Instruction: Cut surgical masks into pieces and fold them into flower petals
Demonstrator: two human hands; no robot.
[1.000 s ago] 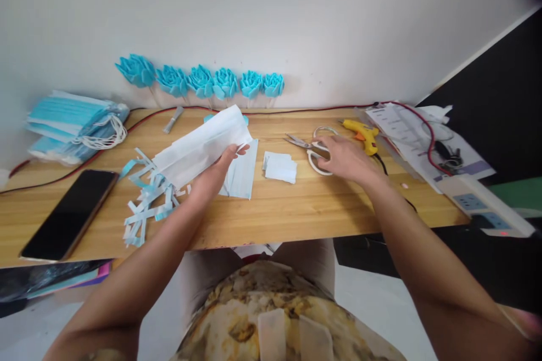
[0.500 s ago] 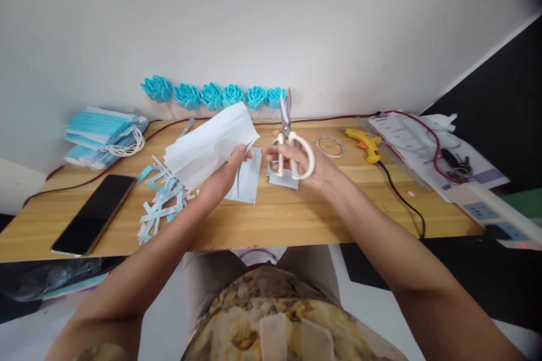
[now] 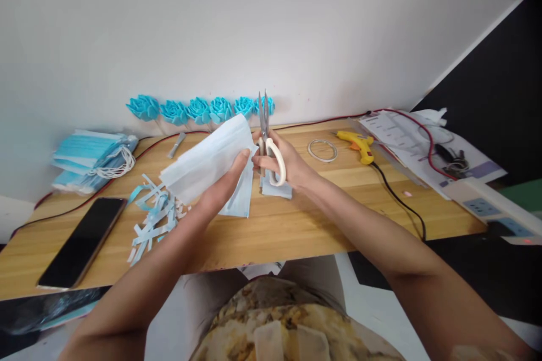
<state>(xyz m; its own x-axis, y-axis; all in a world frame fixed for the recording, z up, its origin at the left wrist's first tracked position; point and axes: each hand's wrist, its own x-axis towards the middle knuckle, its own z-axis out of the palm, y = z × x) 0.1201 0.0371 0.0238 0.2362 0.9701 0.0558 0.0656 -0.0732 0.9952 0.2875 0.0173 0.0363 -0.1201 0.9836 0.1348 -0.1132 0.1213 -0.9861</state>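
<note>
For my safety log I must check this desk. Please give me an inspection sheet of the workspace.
surface: wooden table, light wood.
job's things: white mask sheet, lifted; scissors, blades pointing up, almost shut.
clutter: phone, mask stack, cut strips, glue gun, elastic ring, papers, power strip.
grippers: left hand grips the white mask sheet; right hand grips the scissors handles.
cables: red cable along the back edge; black cable from the glue gun.
surroundings: white wall; blue flowers against it.

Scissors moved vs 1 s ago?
Yes. The scissors rose off the table beside the glue gun and shifted left, away from it; the right hand now holds them upright by the mask in the left hand.
</note>
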